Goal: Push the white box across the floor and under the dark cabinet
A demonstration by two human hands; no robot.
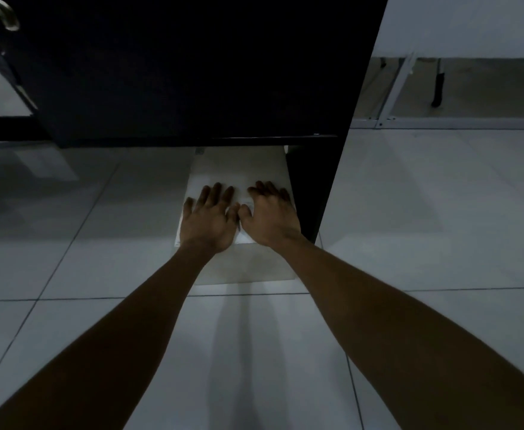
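Observation:
The white box [239, 169] lies on the pale tiled floor, its far end at the lower edge of the dark cabinet [192, 72]. Its right side runs along the cabinet's dark side panel [310, 187]. My left hand [209, 217] rests flat on the box's top, fingers spread. My right hand [270, 214] lies flat beside it on the same top, thumbs almost touching. Both arms are stretched out straight. The box's near face [248, 263] shows between my forearms.
The tiled floor [99, 243] spreads left, right and toward me. A metal handle [1, 13] shows at the top left on the cabinet. A white frame [400, 88] and a thin dark leg [438, 88] stand at the back right by the wall.

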